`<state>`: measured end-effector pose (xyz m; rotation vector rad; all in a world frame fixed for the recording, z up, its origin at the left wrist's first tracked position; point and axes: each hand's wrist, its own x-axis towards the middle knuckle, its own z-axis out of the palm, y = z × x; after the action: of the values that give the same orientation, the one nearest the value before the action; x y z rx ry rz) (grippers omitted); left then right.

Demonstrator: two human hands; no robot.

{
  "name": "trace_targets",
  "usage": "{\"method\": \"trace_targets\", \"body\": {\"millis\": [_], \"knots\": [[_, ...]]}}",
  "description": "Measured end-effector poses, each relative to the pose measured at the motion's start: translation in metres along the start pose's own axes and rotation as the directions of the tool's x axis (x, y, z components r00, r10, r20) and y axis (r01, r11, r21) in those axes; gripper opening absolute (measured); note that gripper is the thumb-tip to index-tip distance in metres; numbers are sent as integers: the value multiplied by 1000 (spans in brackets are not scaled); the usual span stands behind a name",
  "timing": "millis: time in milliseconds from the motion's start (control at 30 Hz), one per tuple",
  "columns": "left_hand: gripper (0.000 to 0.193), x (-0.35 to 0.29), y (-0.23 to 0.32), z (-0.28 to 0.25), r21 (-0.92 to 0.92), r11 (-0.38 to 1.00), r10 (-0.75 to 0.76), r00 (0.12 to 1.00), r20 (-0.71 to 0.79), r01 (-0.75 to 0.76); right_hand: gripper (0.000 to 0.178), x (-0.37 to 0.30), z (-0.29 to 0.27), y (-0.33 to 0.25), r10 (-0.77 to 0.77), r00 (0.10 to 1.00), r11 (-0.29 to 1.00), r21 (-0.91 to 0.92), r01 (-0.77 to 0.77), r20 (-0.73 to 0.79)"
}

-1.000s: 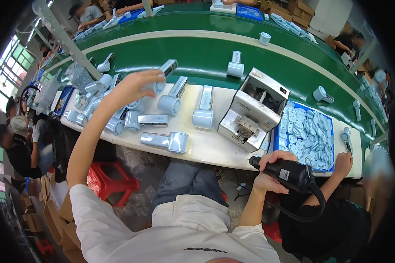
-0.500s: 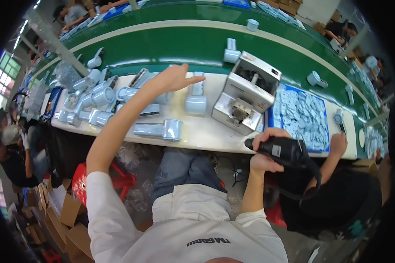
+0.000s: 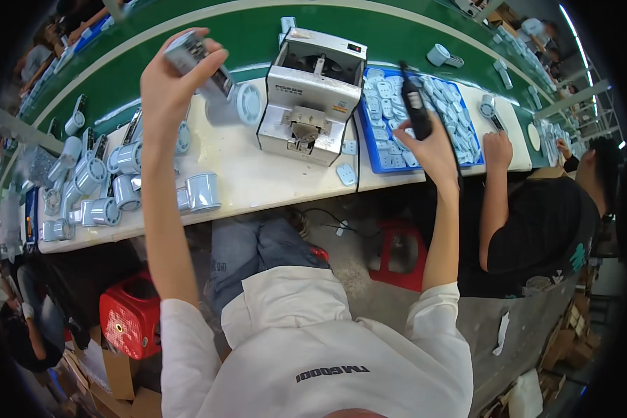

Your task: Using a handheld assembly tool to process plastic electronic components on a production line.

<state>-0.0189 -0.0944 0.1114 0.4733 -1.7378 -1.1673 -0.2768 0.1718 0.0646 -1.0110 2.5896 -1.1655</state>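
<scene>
My left hand is raised over the far left of the white table, closed around a light-blue plastic housing with a long handle and a round cup end. The handle's open side shows dark inner parts; the piece is slightly blurred. My right hand grips a black electric screwdriver above the near part of a blue tray. Small light-blue cover plates fill that tray. Between my hands stands a grey-white screw feeder, and two loose plates lie beside it.
Several similar housings crowd the table's left end. Behind runs a green conveyor carrying a few housings. At the right, a co-worker's hand rests near the table edge. A red stool stands below left.
My left hand has picked up a housing and lifted it. The right hand has swung the screwdriver from the table's front edge to over the tray. The view has shifted right.
</scene>
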Motion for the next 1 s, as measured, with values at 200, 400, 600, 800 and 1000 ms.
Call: {"method": "trace_targets", "body": {"millis": [200,400,600,800,1000], "knots": [[40,-92,6,32,-385,914,39,974,-225,-125,31,11,9,4,-78,934,990,-86,115,348],[39,-132,-6,43,-502,865,-43,995,-95,-10,37,5,3,4,-83,939,991,-72,113,333],[39,-149,-12,48,-384,921,-80,997,-18,67,44,1,-3,3,3,906,983,-169,75,423],[37,-154,-12,62,-453,892,-4,999,33,18,44,1,-6,2,-16,892,955,-257,147,451],[54,-162,-20,66,-368,929,103,984,146,-43,36,-47,-25,-64,-115,927,909,414,-46,357]]}}
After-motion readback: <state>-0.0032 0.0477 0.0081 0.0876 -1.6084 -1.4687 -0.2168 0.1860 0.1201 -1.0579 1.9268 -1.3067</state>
